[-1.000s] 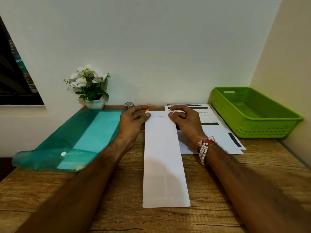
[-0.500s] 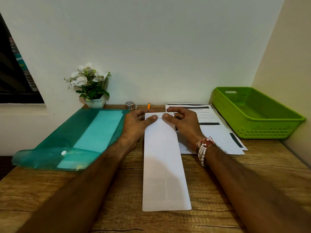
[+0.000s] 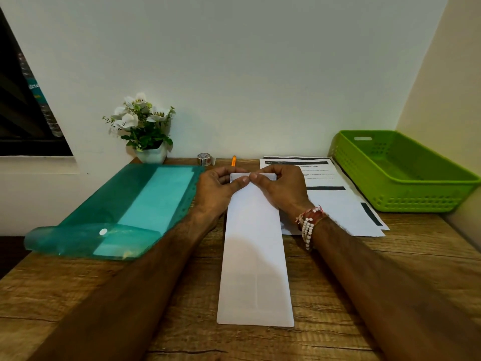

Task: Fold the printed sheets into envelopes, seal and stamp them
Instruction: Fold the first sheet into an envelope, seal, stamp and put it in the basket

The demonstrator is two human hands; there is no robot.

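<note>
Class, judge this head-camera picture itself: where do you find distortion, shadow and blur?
Head view: the wide lens slants the window at the left edge; a soft shadow greys the near half of the folded sheet; the forearms look smeared, while the left hand and right hand are sharp.

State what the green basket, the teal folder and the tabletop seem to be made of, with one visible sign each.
Green basket: likely moulded plastic, glossy, perforated walls.
Teal folder: thin translucent plastic; paper shows through.
Tabletop: wood or wood-look laminate, matt; grain lines.
</note>
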